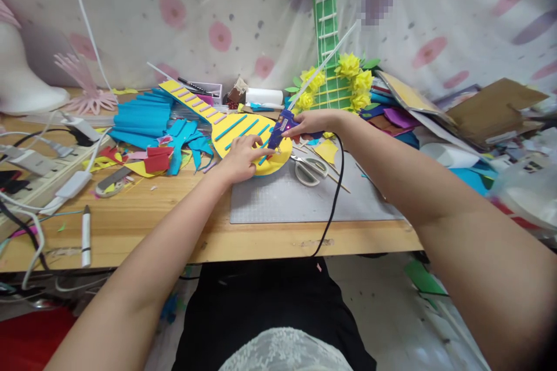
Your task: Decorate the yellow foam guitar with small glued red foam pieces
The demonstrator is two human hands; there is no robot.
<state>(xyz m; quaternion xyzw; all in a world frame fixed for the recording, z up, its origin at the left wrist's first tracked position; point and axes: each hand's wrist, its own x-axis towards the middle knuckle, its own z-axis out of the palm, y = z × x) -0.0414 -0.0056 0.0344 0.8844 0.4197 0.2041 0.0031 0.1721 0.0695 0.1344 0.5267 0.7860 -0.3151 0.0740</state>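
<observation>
1. The right hand [314,122] has its grip closed around a blue-purple glue gun [278,134], held over the yellow guitar-shaped piece [237,131]; a white rod [324,66] slants up behind it.
2. The gun bears a pale label [284,124] (its print is too small to read).
3. The left hand [242,159] rests on the piece's rounded body, fingers slightly spread; whether this grip pinches anything, I cannot tell.
4. The yellow guitar-shaped piece lies on the bench [148,226], its body partly over a gray cutting mat [278,203], with blue strips [230,127] across the body.
5. Scissors [311,170] lie on the mat just beside it, near the black cord [337,185].
6. Behind stands a green guitar-shaped piece [325,17], yellow flowers [349,65] around its body.
</observation>
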